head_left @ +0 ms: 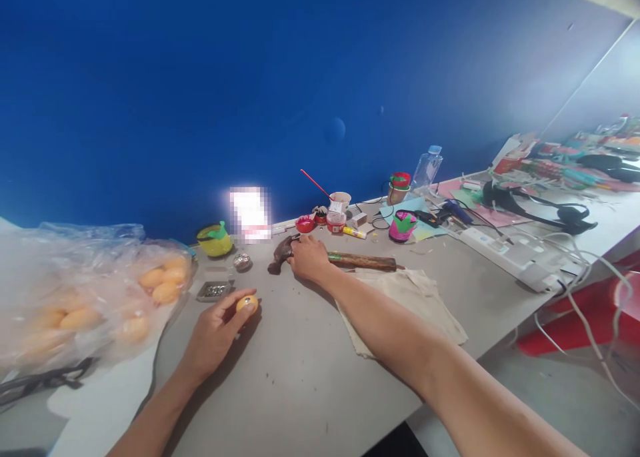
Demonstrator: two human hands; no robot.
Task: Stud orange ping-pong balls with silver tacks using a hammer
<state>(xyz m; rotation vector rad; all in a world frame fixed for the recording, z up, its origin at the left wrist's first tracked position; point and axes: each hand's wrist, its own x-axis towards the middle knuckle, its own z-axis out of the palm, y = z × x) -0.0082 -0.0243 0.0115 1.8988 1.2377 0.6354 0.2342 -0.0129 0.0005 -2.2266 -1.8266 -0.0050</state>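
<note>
My left hand (pixel 210 337) pinches a small orange ball (pixel 247 303), like a table tennis ball, with a small dark shiny spot on its top. My right hand (pixel 309 257) is closed over a hammer (pixel 363 262) close to its head, and the hammer lies on the grey table (pixel 285 384). The wooden handle points right, past a folded cream cloth (pixel 405 304). Just beyond my left hand is a small grey box (pixel 214 291) of little shiny metal pieces. A silvery crumpled ball (pixel 242 262) sits behind it.
Clear plastic bags of orange balls (pixel 167 284) lie at the left. A yellow cup (pixel 215 240), glue stick (pixel 355 232), pink cup (pixel 403 225) and clear bottle (pixel 428 167) stand along the blue wall. A white power strip (pixel 515 257) with cables lies at the right.
</note>
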